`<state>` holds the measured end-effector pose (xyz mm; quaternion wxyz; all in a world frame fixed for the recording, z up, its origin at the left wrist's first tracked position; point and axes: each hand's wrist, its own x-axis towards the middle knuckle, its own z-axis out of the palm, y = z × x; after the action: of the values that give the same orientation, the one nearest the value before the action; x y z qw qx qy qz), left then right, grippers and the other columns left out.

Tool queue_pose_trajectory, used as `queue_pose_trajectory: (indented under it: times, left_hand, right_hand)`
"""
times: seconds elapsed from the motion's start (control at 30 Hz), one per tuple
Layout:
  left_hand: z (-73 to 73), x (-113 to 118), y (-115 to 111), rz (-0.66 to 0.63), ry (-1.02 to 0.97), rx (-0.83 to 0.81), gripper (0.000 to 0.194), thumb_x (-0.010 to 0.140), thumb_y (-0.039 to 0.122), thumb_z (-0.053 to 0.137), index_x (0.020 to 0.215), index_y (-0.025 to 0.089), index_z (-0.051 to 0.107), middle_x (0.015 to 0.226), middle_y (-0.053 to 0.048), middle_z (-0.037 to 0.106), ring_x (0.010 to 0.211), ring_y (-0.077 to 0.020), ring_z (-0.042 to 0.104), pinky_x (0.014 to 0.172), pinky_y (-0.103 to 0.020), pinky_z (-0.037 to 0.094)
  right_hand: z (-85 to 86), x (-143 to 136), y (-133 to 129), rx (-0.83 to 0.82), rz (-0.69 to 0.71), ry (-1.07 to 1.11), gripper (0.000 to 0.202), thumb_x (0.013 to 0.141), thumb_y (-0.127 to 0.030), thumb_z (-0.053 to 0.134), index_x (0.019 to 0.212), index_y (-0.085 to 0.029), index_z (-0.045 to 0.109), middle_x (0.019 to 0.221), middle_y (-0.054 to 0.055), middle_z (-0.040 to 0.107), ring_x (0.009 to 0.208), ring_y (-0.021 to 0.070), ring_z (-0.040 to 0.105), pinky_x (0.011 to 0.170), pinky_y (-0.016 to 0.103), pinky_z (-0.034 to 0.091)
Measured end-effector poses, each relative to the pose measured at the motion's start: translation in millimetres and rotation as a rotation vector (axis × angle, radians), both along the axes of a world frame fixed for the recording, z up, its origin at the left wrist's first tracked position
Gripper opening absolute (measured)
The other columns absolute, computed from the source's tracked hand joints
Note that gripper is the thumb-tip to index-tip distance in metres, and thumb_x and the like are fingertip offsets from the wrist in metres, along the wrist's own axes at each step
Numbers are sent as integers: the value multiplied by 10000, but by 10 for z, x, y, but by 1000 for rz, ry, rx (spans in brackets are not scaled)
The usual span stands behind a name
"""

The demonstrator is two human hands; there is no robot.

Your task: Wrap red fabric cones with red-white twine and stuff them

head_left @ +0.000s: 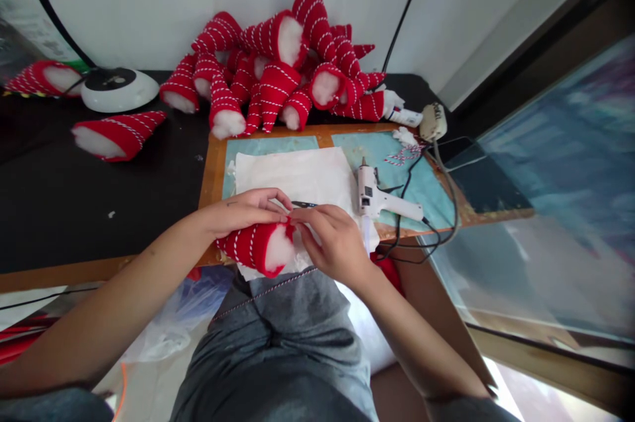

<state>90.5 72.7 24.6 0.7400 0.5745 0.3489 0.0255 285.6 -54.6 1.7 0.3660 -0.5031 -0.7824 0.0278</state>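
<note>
A red fabric cone [248, 247] wound with white twisted cord lies on its side in front of me, white stuffing showing at its open end. My left hand [248, 210] rests over the top of it and pinches its rim between thumb and fingers. At the same spot on the rim, the fingertips of my right hand [335, 237] are closed on the red edge; anything tiny between them is hidden. Below, a thin red-and-white cord [268, 291] runs across my lap. Under both hands lies a white paper sheet [297, 170], with a dark slim tool [303, 204] partly showing behind the fingers.
A white glue gun [380, 194] lies to the right, its black cable trailing to a power socket [433, 122]. Several stuffed cones [278, 88] are piled against the wall. One more cone [122, 135] sits left, near a white lamp base [119, 90]. Cord scraps [404, 154] lie behind the gun.
</note>
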Motion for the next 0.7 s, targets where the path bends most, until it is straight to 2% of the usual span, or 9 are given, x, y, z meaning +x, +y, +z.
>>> queue_pose_trajectory:
  times: [0.4,0.53,0.7]
  left_hand:
    - [5,20,-1,22,-28,-13,431,747,317,850,1077,197,600,986,-52,759,835,-164,697,777,-269,522]
    - [-17,-7,3,19,-24,2,413,801,387,813,1121,209,623,989,-55,751,845,-193,703,754,-287,529]
    - [-78,-28,21,94,-17,42,342,843,439,761,1082,210,676,949,-33,737,812,-183,691,715,-266,527]
  right_hand:
    - [2,-11,-11,-23,-5,50,224,1044,-161,458,1185,-177,632,1095,48,766,1005,217,694,899,377,517]
    - [-5,-12,-12,6,-12,14,235,1046,-166,446,1196,-185,625,1080,47,767,974,215,691,876,374,518]
    - [-5,-14,-8,67,-4,-13,219,1046,-159,455,1194,-164,616,1049,48,765,931,220,692,836,372,527]
